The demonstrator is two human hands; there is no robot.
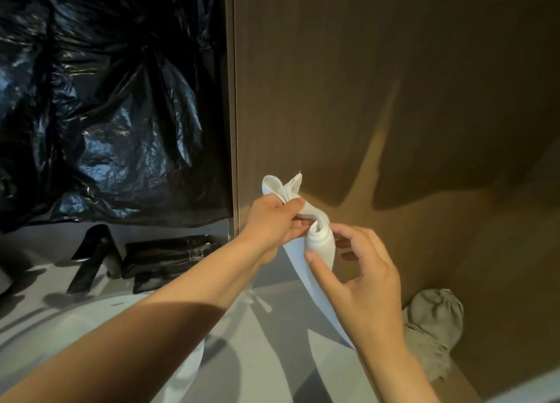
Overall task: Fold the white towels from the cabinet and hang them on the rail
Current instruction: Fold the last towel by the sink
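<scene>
Brown wood panel (394, 69) fills the right side of the view, and a black plastic sheet (106, 99) hangs on the left, above a grey counter (266, 351). A white basin (91, 317) sits at the near left edge of the counter, with a black faucet (94, 257) and a flat black box (169, 257) along the back edge.

Both hands hold one white towel (321, 245) in the air, over the right part of the counter and close in front of the panel. The left hand (272, 221) has its fingers and thumb closed on the bunched upper end. The right hand (369, 284) curls its thumb and fingers around a rolled part just below. A long strip of the towel hangs down from there toward the near edge of the counter.

A crumpled greyish cloth (433, 321) lies low by the right edge of the counter, at the foot of the panel. It is not possible to tell if it is another towel.

The task seems to be at an early or middle stage. This towel is out of the cabinet but its fold is loose and not finished. No rail is in view and no hung towel is visible, so the hanging appears not done yet for this one.
</scene>
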